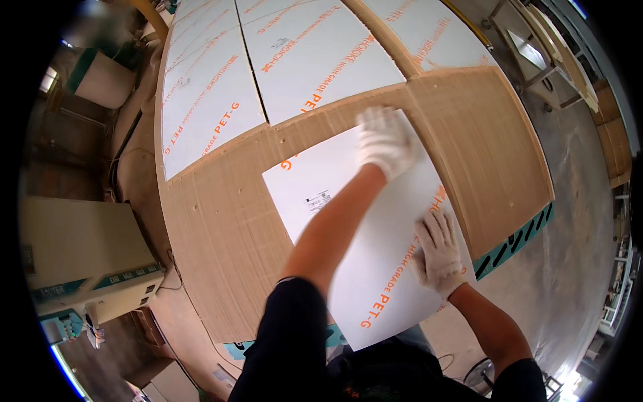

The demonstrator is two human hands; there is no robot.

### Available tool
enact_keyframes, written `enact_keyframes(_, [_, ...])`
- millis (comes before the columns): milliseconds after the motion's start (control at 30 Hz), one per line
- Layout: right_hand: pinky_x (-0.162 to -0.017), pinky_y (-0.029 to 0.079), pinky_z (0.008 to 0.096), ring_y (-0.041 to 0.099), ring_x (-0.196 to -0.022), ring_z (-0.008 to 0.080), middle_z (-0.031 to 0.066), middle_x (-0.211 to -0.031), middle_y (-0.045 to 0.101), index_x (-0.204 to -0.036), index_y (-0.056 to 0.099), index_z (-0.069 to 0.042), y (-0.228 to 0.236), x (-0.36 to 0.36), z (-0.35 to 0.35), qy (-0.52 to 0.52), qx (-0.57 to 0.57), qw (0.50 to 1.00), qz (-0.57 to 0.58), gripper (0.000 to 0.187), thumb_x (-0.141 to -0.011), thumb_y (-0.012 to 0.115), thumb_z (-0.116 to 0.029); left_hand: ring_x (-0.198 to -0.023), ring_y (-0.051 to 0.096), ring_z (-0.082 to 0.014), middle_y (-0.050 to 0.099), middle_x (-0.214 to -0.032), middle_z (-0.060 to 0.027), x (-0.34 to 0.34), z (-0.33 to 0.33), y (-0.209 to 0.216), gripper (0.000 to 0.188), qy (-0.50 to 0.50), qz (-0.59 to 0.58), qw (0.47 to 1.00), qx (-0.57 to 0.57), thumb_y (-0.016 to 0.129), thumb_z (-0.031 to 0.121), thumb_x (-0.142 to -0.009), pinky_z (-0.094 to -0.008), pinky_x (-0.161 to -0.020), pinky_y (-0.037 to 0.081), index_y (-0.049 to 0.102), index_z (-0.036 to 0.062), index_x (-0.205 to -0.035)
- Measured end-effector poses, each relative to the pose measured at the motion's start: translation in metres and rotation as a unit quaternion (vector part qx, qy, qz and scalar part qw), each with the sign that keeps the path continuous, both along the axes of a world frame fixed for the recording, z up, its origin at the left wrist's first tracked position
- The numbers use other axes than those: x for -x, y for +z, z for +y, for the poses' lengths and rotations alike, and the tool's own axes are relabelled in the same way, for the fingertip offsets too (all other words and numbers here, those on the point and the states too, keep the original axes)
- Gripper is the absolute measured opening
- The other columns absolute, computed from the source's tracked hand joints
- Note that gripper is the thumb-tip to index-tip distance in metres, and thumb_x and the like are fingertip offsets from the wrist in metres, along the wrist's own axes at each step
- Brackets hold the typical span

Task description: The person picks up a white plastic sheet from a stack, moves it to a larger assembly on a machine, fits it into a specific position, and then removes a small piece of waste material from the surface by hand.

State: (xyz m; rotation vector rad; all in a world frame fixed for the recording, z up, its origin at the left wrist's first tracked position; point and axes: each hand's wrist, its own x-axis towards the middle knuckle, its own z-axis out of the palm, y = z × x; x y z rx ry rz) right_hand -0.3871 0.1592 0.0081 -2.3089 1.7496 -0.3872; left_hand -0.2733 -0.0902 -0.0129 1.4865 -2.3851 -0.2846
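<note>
A white plastic sheet (375,221) with orange printing and a small dark printed label lies in front of me. Its near corner reaches past the table's front edge toward my body. My left hand (385,142), in a white work glove, rests on the sheet's far part, its fingers stretched out flat and slightly smeared by motion. Nearer to me, my right hand (439,253), gloved as well, presses flat on the sheet's right side with fingers spread. Neither hand grips anything.
Brown cardboard (221,248) covers the worktable, whose slotted green edge (514,242) shows at the right. More printed sheets (321,60) lie along the far side. A beige machine cabinet (87,248) stands at left, a metal-framed rack (546,57) at far right.
</note>
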Motion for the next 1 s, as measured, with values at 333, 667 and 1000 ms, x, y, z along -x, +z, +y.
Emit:
enact_keyframes(333, [-0.124,0.02,0.0579,0.032,-0.145,0.0451,0.0227,-0.149,0.042,-0.14,0.05,0.004,0.007,-0.002,0.003,-0.058,-0.004,0.998,-0.004,0.068,-0.08,0.066,-0.023,-0.148,0.031,-0.0386,0.04,-0.155,-0.0253,-0.118,0.022,0.03,0.084,-0.026,-0.023,0.995,-0.089,0.058,0.051,-0.093,-0.0482,-0.124,0.021,0.034,-0.0045,-0.151])
enact_keyframes(667, [-0.125,0.017,0.0567,0.028,-0.147,0.0462,0.0229,-0.151,0.041,-0.14,0.05,0.004,0.003,-0.003,0.005,-0.06,0.011,0.998,0.008,0.066,-0.082,0.064,-0.023,-0.14,0.043,-0.0403,0.05,-0.145,-0.0256,-0.277,0.085,0.018,0.074,0.038,-0.114,0.99,0.071,0.062,0.043,-0.095,-0.052,-0.122,0.024,0.04,-0.0008,-0.151])
enact_keyframes(1000, [-0.125,0.019,0.0549,0.031,-0.146,0.0438,0.0237,-0.152,0.041,-0.142,0.049,0.0,-0.007,0.036,0.002,0.036,0.016,0.999,0.035,0.063,-0.085,0.064,-0.023,-0.117,0.057,-0.0379,0.063,-0.12,-0.0191,-0.235,0.095,0.031,0.07,0.119,-0.071,0.987,-0.08,0.073,0.054,-0.081,-0.0473,-0.1,0.046,0.056,0.011,-0.135])
